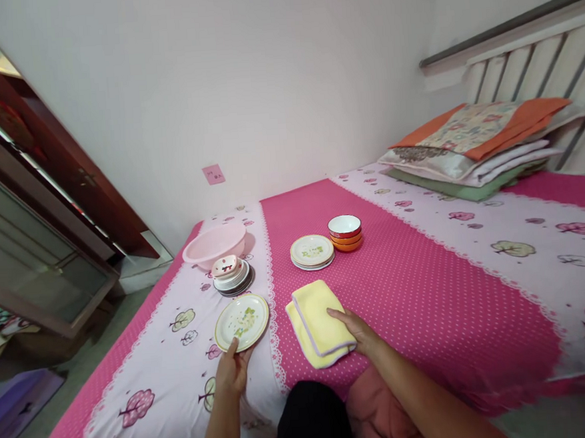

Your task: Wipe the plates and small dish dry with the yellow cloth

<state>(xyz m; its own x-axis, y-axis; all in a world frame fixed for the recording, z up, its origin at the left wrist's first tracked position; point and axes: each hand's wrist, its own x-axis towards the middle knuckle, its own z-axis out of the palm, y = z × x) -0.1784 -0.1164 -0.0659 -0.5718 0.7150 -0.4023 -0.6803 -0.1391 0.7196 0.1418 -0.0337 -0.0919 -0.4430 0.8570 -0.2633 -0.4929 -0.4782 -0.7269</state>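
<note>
Your left hand (pixel 235 368) is closed on the near rim of the patterned plate (pixel 242 321), thumb on top and fingers below, toward the near edge of the bed (pixel 438 295) and left of its middle; your right hand (pixel 354 328) pinches the right side of the folded yellow cloth (pixel 320 324), which lies at the middle of that near edge. With only one side of the plate gripped, it could tip or slip if your thumb loosens, and a swing leftward might knock the mixed dish stack (pixel 233 276) just beyond it; the soft bed could let that stack lean if you press beside it. Counting, you have one loose plate, one cloth and one pink basin (pixel 215 246) near the far left corner. Toward the far edge stand one plate stack (pixel 312 251), at least two deep, and one bowl stack (pixel 345 228), at least three deep, side by side. The mixed stack's layers sit too tightly for you to count.
</note>
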